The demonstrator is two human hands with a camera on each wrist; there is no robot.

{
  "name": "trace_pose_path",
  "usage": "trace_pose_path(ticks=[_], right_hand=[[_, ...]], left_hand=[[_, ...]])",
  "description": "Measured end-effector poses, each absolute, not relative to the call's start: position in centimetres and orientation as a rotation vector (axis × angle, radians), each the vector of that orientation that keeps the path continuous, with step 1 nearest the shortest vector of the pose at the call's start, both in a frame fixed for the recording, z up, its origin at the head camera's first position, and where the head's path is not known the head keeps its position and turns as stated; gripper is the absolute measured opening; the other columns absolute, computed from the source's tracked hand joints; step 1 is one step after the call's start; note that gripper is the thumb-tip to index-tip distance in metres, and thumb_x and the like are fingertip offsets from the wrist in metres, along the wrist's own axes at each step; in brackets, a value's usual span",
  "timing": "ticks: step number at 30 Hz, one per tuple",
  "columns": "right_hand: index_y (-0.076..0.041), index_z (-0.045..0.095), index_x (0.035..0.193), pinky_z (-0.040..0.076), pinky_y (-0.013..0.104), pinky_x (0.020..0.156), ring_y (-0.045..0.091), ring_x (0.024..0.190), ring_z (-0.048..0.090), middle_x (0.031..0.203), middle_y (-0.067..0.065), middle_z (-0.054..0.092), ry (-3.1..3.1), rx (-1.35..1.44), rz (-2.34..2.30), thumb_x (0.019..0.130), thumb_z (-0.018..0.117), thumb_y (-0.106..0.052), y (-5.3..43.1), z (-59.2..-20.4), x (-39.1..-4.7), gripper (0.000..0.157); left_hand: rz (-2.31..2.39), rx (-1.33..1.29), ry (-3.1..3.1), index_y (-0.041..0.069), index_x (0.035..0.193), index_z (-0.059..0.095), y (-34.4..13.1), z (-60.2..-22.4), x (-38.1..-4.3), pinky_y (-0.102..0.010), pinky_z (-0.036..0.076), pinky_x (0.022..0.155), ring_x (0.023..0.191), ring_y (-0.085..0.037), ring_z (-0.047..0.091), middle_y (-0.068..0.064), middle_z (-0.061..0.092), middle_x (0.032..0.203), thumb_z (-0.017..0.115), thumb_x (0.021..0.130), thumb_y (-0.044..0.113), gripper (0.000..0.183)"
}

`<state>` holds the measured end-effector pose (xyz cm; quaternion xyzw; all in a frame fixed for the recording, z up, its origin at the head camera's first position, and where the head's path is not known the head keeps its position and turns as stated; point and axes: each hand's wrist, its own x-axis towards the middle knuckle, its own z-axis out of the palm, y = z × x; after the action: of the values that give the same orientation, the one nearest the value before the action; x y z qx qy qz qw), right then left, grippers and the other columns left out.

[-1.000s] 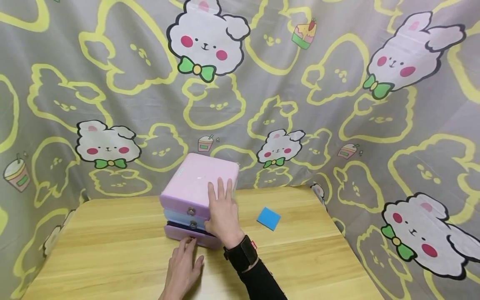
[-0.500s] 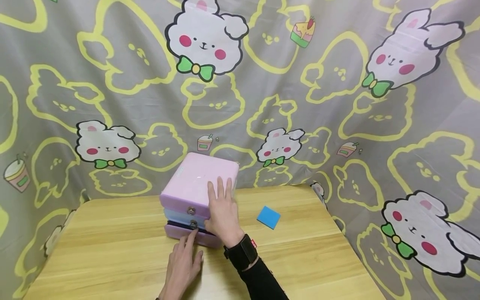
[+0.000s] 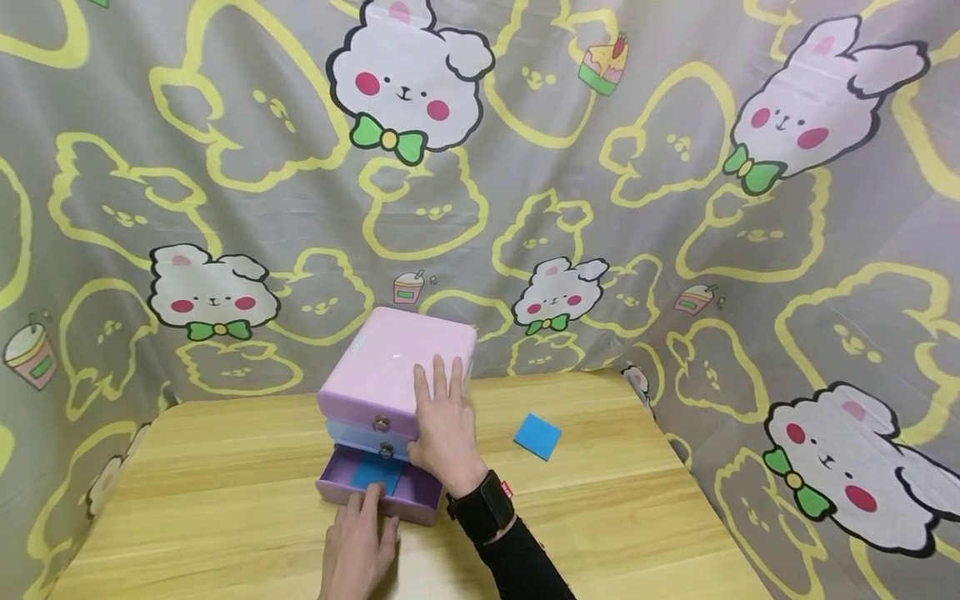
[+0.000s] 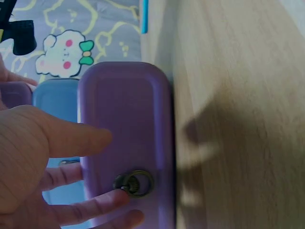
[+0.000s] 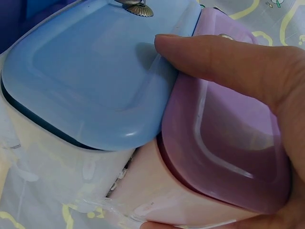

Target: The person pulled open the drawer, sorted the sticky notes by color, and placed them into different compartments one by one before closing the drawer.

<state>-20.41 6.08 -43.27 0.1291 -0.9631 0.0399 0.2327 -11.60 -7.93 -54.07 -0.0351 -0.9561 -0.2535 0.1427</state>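
Note:
A small pink, blue and purple drawer cabinet (image 3: pixel 382 354) stands on the table. Its purple bottom drawer (image 3: pixel 414 509) is pulled out and holds a flat blue square (image 3: pixel 369 472). My left hand (image 3: pixel 356 542) hooks the index finger over that drawer's front panel, the fingertip hidden behind it in the left wrist view. A middle fingertip there touches the ring pull (image 4: pixel 142 183), and the thumb lies across the front. My right hand (image 3: pixel 447 425) rests on the cabinet top with straight fingers, its thumb reaching across the purple top drawer (image 5: pixel 238 129) to the blue middle drawer (image 5: pixel 95 71).
Another blue square (image 3: pixel 537 437) lies on the wooden table (image 3: pixel 615 500), right of the cabinet. A curtain (image 3: pixel 450 208) with rabbit prints hangs behind and at both sides. The right wrist wears a black band (image 3: pixel 482 506).
The bottom drawer has slid out toward me, revealing the blue square inside. My left index finger went from the drawer's ring pull to its top edge, then drew back with it. My right hand stayed put.

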Motion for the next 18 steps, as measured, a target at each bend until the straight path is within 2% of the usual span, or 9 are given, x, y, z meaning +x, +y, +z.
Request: trace_pose_path(ticks=[6, 13, 18], right_hand=[[-0.013, 0.040, 0.152, 0.063, 0.044, 0.077, 0.050, 0.148, 0.035, 0.160, 0.020, 0.039, -2.658, 0.352, 0.112, 0.054, 0.096, -0.045, 6.1, -43.3, -20.3, 0.117], [-0.012, 0.041, 0.152, 0.063, 0.042, 0.075, 0.050, 0.148, 0.035, 0.160, 0.021, 0.040, -2.653, 0.359, 0.111, 0.052, 0.097, -0.045, 6.0, -43.3, -20.4, 0.119], [-0.012, 0.040, 0.153, 0.063, 0.040, 0.073, 0.049, 0.149, 0.035, 0.160, 0.021, 0.039, -2.653, 0.358, 0.101, 0.052, 0.097, -0.045, 6.0, -43.4, -20.6, 0.120]], left_hand=[[-0.739, -0.045, -2.870, 0.012, 0.113, 0.058, -8.2, -53.5, -10.8, -0.044, 0.048, 0.060, 0.078, -0.029, 0.061, -0.012, 0.065, 0.096, 0.079, 0.084, 0.023, 0.037], [-0.767, 0.004, -2.875, 0.012, 0.101, 0.056, -8.6, -52.9, -10.3, -0.040, 0.045, 0.058, 0.070, -0.026, 0.057, -0.010, 0.061, 0.083, 0.079, 0.083, 0.021, 0.030], [-0.794, 0.011, -2.886, 0.012, 0.099, 0.056, -8.6, -52.6, -10.1, -0.040, 0.044, 0.059, 0.070, -0.025, 0.056, -0.009, 0.061, 0.081, 0.080, 0.081, 0.019, 0.030]])
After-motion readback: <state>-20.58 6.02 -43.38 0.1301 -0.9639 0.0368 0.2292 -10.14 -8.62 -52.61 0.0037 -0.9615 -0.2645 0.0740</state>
